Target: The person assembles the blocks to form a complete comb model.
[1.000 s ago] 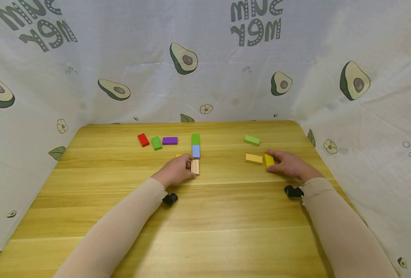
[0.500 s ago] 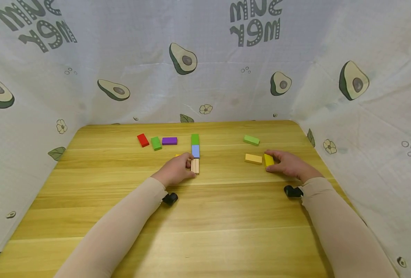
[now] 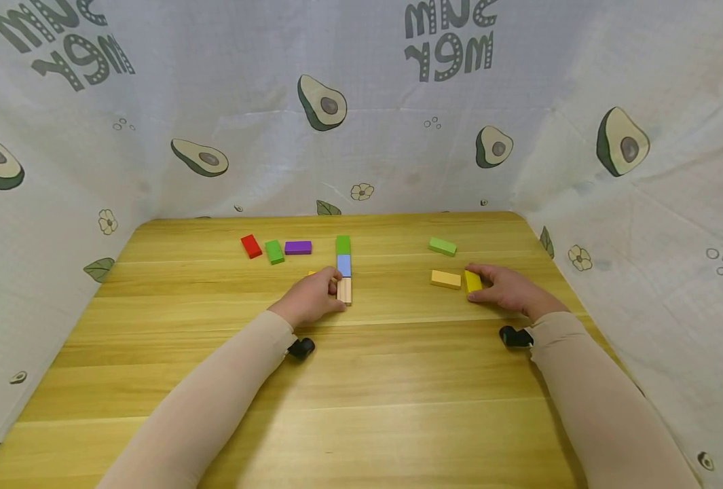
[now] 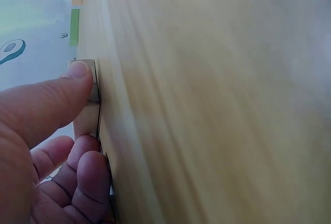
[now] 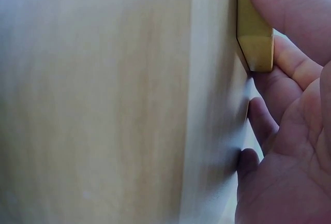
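Observation:
My left hand (image 3: pixel 308 296) pinches a natural wood block (image 3: pixel 345 292) between thumb and fingers. That block lies end to end with a blue block (image 3: pixel 344 265) and a green block (image 3: pixel 343 244), in a straight column on the table. In the left wrist view the thumb presses the near end of the wood block (image 4: pixel 86 118). My right hand (image 3: pixel 508 291) grips a yellow block (image 3: pixel 473 281) by its ends; in the right wrist view the yellow block (image 5: pixel 256 43) sits low at the table surface. Just left of it lies a pale orange block (image 3: pixel 445 279).
Red (image 3: pixel 251 246), green (image 3: pixel 275 252) and purple (image 3: pixel 298 248) blocks lie at the back left. A light green block (image 3: pixel 442 246) is at the back right. An orange-yellow block (image 3: pixel 312 273) is mostly hidden behind the left hand. Patterned cloth (image 3: pixel 398 156) surrounds the wooden table (image 3: pixel 373 407).
My left hand has slid the wood block slightly away from me, up against the blue block, and a little to the right. My right hand and the yellow block have stayed in place.

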Demonstrator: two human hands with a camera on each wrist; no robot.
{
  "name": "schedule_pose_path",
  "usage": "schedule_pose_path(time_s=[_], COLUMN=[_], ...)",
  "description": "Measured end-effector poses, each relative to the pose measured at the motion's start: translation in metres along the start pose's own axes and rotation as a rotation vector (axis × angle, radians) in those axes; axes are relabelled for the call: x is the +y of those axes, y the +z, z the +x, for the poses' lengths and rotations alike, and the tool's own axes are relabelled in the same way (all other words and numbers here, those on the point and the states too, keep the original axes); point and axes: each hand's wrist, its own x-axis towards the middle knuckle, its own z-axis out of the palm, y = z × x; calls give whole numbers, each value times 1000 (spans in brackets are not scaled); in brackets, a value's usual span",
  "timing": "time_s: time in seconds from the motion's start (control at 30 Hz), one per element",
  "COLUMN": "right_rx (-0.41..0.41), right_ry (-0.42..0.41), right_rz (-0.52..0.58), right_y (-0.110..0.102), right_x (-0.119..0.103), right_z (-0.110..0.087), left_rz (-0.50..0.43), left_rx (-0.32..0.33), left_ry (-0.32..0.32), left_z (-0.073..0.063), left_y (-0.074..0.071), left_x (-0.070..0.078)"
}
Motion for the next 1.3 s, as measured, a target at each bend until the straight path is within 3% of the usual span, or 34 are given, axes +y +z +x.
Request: schedule_pose_path(time_s=[1.03, 1.3], right_rx=[-3, -3], right_ry=[20, 28], right_rz=[12, 10], right_y=[0, 0], right_x=[-3, -1], right_z=[-1, -1], left_rz=[27, 24], left_rx=[23, 34], left_ry=[-3, 26], left_z=[4, -2], left_y=[1, -8], left_x=[-4, -9])
